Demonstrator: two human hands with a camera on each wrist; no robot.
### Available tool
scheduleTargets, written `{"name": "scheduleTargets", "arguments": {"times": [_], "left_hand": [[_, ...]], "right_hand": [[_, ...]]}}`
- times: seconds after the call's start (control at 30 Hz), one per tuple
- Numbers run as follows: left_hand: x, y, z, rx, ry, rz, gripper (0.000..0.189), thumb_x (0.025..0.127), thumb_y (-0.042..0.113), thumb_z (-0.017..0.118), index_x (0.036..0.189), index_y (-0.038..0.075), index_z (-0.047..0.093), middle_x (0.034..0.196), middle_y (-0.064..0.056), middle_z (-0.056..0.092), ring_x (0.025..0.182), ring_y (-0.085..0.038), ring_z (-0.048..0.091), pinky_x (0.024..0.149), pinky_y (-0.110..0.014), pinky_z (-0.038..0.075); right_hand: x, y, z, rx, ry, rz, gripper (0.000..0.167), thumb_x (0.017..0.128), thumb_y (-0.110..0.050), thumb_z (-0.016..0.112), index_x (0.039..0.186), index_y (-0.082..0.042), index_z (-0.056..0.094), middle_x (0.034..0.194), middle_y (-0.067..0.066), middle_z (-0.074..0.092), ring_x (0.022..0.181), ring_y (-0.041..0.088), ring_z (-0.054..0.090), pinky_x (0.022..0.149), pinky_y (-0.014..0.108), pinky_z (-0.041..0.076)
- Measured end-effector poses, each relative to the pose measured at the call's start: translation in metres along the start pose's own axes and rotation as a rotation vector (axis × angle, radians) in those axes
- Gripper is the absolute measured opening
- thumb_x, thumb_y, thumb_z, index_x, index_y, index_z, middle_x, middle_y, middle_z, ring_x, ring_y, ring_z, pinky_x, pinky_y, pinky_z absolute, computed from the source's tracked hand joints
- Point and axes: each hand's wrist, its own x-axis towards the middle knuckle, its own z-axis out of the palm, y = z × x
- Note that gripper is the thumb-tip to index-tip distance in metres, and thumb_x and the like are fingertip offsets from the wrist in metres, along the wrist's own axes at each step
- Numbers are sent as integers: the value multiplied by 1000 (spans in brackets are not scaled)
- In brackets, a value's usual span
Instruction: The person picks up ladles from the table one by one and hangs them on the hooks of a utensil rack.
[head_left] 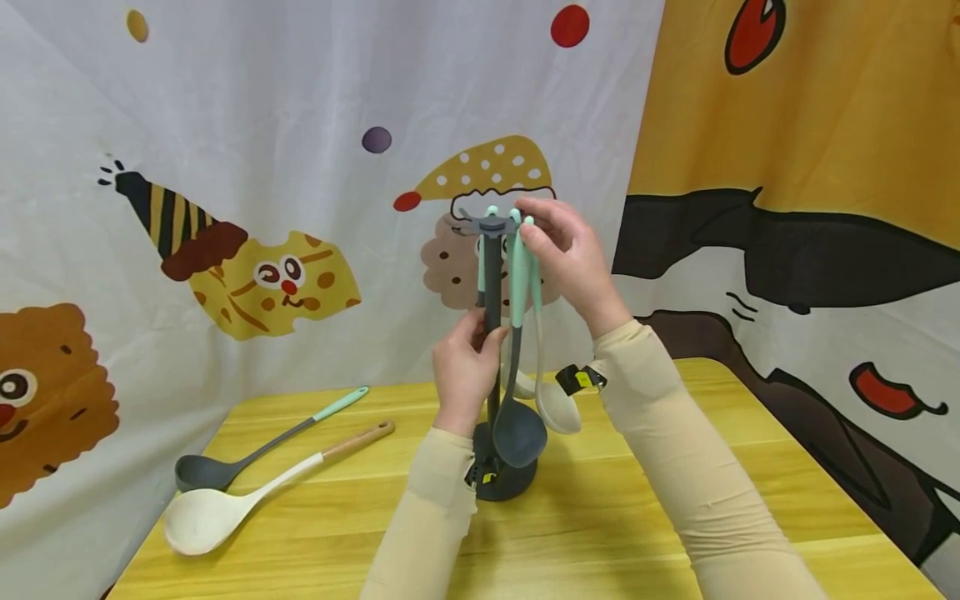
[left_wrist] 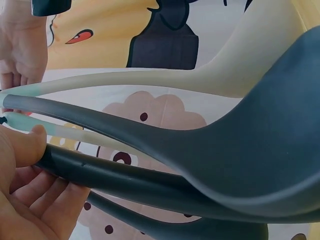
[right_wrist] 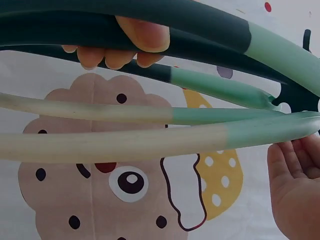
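Observation:
My left hand [head_left: 467, 367] grips the dark upright pole [head_left: 492, 275] of a utensil stand, thumb on one side and fingers on the other. Up at the hooked top [head_left: 491, 223], my right hand [head_left: 568, 258] pinches the mint handle end of a white ladle [head_left: 558, 408], which hangs bowl down. Beside it hangs a dark grey ladle [head_left: 521, 433] with a mint handle, in front of the pole. Behind them are another cream-stemmed utensil [right_wrist: 85, 110] and a dark-stemmed one [left_wrist: 170, 227], both with mint handles and partly hidden.
On the left of the wooden table [head_left: 615, 533] lie a dark grey ladle [head_left: 206, 472] with a mint handle and a cream ladle [head_left: 202, 521] with a wooden handle. The stand's round dark base [head_left: 513, 483] rests on the table. A cartoon-printed curtain [head_left: 300, 167] hangs behind.

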Motion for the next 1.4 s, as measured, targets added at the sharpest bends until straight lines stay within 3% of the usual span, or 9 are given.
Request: {"name": "scheduleTargets", "arguments": {"times": [0.23,0.53,0.9,1.17,1.4], "left_hand": [[0,0,-1,-13,-8,-11,13,89,17,76,97,9,71,81,-5,72,65,-17,65,60,-35,51],[-1,1,-2,-15,-8,-27,14,89,17,75,99,8,71,81,-4,71,67,-17,65,60,-35,52],[-7,2,-3,-109,-31,-73,19,89,10,74,108,6,70,94,-7,73,83,-18,72,73,-34,58],[-16,3,-14,-143,-46,-81,31,92,12,72,121,2,65,108,-10,70,97,-22,69,86,-32,55],[-23,1,-22,-106,-40,-53,32,92,12,72,120,-1,64,108,-12,70,97,-24,69,86,-32,55]], "right_hand": [[0,-1,1,-13,14,-4,47,95,-22,58,129,9,59,130,14,54,106,19,54,92,29,44],[-2,-2,2,-14,22,21,43,95,-21,58,129,5,62,131,11,54,104,19,54,92,30,43],[-2,-1,3,-25,12,33,42,96,-21,57,131,3,62,133,10,53,113,18,55,97,32,44],[-3,-3,3,-34,8,37,42,97,-22,56,131,2,61,134,10,53,113,18,55,96,32,43],[-3,-3,4,-28,10,30,45,96,-24,57,132,4,60,134,10,53,114,18,54,98,32,43]]}}
